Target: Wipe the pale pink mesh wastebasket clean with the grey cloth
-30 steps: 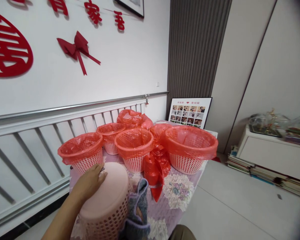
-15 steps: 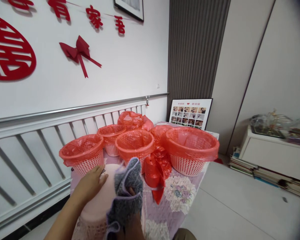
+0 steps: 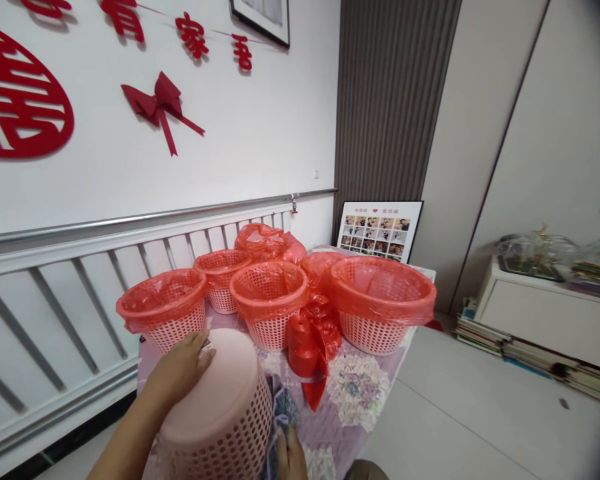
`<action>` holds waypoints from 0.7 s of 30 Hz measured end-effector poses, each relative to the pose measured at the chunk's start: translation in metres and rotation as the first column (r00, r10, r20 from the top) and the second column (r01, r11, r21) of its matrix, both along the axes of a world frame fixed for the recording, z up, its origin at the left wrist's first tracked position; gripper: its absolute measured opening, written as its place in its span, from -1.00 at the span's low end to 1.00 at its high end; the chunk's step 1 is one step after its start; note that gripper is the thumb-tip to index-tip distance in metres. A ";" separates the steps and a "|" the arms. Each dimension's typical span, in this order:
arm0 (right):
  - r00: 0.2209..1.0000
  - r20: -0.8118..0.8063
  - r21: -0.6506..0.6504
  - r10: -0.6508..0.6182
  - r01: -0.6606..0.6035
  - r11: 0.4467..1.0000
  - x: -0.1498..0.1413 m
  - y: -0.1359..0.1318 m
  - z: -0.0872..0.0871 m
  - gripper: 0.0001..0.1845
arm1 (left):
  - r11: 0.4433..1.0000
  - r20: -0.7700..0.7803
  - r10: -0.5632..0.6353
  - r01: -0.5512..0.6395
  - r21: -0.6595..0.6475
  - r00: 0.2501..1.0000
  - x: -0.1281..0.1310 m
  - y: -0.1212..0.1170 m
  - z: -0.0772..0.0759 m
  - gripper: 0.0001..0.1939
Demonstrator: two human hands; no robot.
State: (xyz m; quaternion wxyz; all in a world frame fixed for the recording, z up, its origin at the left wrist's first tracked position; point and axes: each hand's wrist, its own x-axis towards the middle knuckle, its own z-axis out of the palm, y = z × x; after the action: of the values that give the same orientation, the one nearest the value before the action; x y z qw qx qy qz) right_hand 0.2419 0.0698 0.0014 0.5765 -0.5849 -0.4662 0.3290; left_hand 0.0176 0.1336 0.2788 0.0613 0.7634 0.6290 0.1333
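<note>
Left hand (image 3: pixel 183 369) lies flat, fingers together, on the base of an upturned pink basket (image 3: pixel 220 413) at the table's near edge. Right hand (image 3: pixel 290 457) presses a grey cloth (image 3: pixel 283 413) against the basket's side, fingers closed on it. Red-lined baskets (image 3: pixel 267 300) stand behind.

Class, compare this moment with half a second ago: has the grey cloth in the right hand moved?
Yes. The grey cloth has dropped from the overturned pink basket's top to its lower right side, well below the red bag roll.
</note>
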 end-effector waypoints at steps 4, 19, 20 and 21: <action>0.998 0.029 -0.084 -0.056 0.058 0.995 -0.017 -0.017 0.015 -0.09 | 1.000 -0.001 0.000 0.000 -0.001 1.000 -0.001 0.002 -0.003 -0.32; 0.680 0.583 0.099 0.446 -0.604 0.791 -0.010 0.070 0.267 -0.80 | 1.000 -0.021 0.007 -0.006 0.008 1.000 -0.001 0.010 -0.004 -0.35; 0.635 0.591 0.067 0.497 -0.653 0.754 -0.010 0.084 0.272 -0.80 | 1.000 -0.021 0.011 -0.010 0.006 1.000 -0.001 0.009 -0.003 -0.34; 0.600 0.593 0.042 0.538 -0.690 0.723 -0.011 0.098 0.274 -0.81 | 1.000 -0.021 0.016 -0.016 0.005 1.000 0.000 0.009 -0.002 -0.34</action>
State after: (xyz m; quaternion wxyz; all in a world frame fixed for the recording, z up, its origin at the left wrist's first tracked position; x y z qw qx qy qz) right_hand 0.2309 0.1677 0.2751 0.3427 -0.3705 -0.8222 0.2630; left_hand 0.0175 0.1424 0.2764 0.0517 0.7599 0.6355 0.1270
